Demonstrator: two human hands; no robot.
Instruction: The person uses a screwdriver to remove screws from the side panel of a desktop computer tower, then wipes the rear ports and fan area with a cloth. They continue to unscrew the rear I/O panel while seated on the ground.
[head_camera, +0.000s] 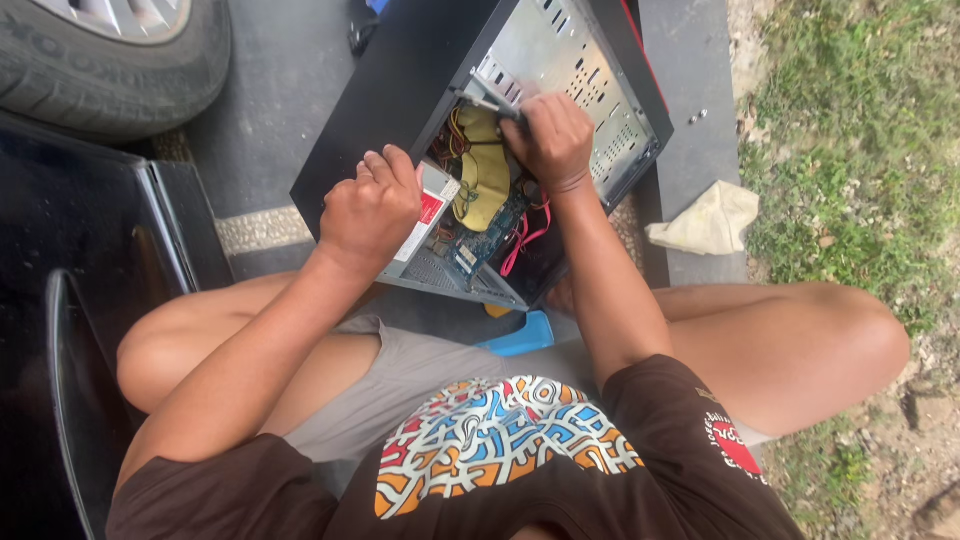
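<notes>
While the open black computer case (400, 90) lies tilted on the pavement just beyond the knees, the left hand (372, 205) clamps its near edge by the power supply (425, 215). Closed around a slim tool (490, 105), the right hand (548, 138) works inside. Rigid and likely heavy, the case has sharp sheet-metal rims; its blue circuit board (490, 238) looks fragile. Yellow and pink cables (480, 170) crowd the opening. A tyre (110, 70) sits far left, a crumpled cloth (708, 220) right.
</notes>
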